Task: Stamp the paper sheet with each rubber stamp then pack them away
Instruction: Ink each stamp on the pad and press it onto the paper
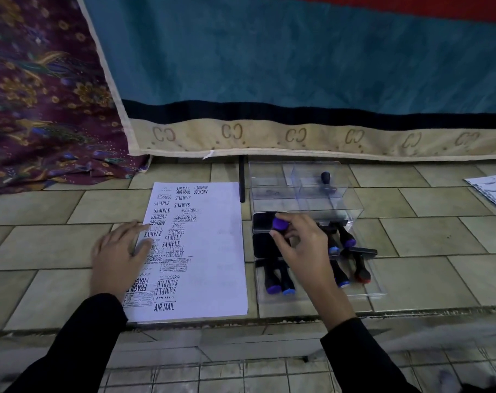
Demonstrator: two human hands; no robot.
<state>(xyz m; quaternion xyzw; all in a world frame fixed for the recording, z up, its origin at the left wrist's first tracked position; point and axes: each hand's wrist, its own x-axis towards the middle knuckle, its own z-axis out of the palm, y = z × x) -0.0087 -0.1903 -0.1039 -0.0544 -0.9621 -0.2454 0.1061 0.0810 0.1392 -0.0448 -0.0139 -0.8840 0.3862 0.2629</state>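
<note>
The right hand (300, 245) holds in its grip a purple-capped rubber stamp (279, 224), cap tilted up-left, above the black ink pad (262, 221). The left hand (119, 251) lies flat on the paper sheet (212, 251), which runs lengthwise from the tiled floor's (56, 245) near edge.

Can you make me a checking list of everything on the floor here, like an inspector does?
Surface: tiled floor.
Job's things: paper sheet, with prints mostly on its left half; purple-topped stamp at the black ink pad; other stamps lying in the clear box; single stamp in the clear tray behind.
Clutter: black stick by the sheet's far right corner; loose papers at the right edge.
Grippers: left hand rests flat on the sheet; right hand pinches the purple-topped stamp.
Cables: nothing seen.
Surroundings: teal blanket and floral cloth behind.
</note>
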